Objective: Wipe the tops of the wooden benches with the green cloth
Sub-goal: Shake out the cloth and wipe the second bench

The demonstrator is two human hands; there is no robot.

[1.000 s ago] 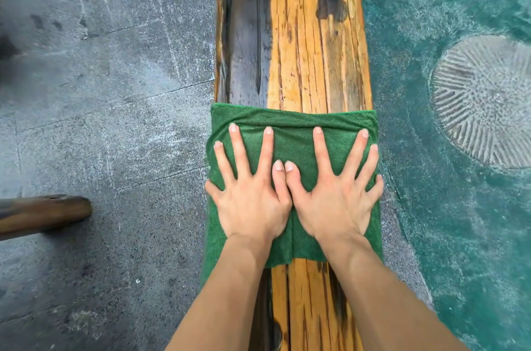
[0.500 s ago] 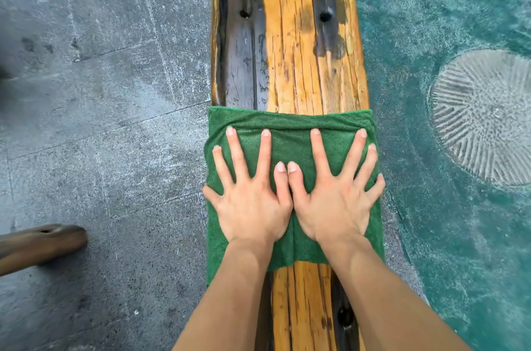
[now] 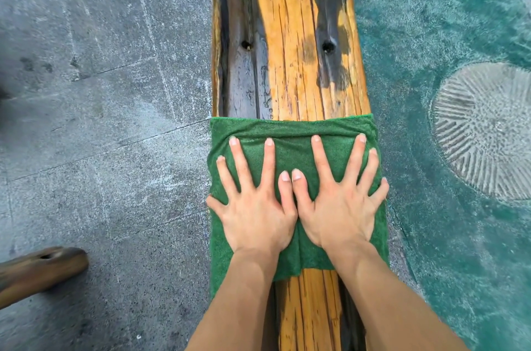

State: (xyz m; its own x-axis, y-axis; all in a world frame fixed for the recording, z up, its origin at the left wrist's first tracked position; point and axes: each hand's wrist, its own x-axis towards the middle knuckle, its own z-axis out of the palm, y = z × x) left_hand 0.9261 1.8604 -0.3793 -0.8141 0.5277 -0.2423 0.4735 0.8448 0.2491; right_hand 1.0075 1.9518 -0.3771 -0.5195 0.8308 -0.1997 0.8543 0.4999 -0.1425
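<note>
A long wooden bench (image 3: 290, 49) of orange, cracked wood with dark wet-looking streaks and several small holes runs away from me down the middle of the view. The green cloth (image 3: 290, 128) lies flat across its full width, its edges draped over both sides. My left hand (image 3: 253, 201) presses flat on the cloth's left half, fingers spread and straight. My right hand (image 3: 336, 201) presses beside it on the right half, spread the same way, with the two thumbs touching.
Grey stone paving (image 3: 100, 121) lies left of the bench. Teal textured ground (image 3: 431, 49) with round ribbed stone discs (image 3: 485, 129) lies to the right. The rounded end of another wooden bench (image 3: 37, 273) pokes in at the lower left.
Both hands have pushed the cloth forward along the bench; more holes and dark streaks now show ahead, and bare wood shows behind the cloth.
</note>
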